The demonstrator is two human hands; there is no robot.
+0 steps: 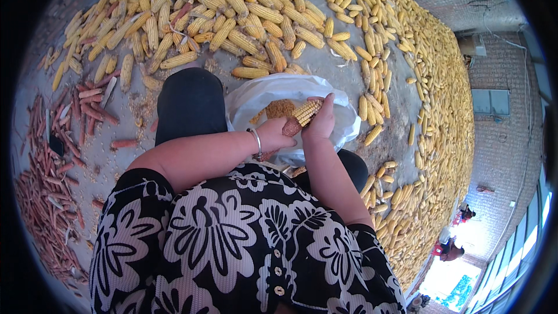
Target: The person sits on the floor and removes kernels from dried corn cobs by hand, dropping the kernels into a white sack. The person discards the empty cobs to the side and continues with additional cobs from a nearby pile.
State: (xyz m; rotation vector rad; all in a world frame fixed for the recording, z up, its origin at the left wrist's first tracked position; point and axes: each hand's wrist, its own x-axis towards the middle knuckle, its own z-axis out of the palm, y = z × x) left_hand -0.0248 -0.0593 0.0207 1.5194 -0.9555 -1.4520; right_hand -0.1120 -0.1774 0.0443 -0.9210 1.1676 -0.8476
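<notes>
My right hand (319, 122) grips a partly shelled ear of corn (307, 110), with rows of yellow kernels still on its visible side. My left hand (278, 134), a metal bracelet at its wrist, is closed around a reddish cob (291, 127) pressed against that ear. I cannot tell whether the cob is separate or the ear's bare end. Both hands are over the mouth of a white plastic sack (287, 82) between my knees. Loose kernels (279, 109) lie inside it.
Unshelled corn ears (244, 13) are heaped ahead, and a larger bank of ears (444, 131) lines the right wall. Bare red cobs (48, 205) cover the left floor, with a dark phone-like object (56, 145) among them. People (451, 250) are far off by the bright doorway.
</notes>
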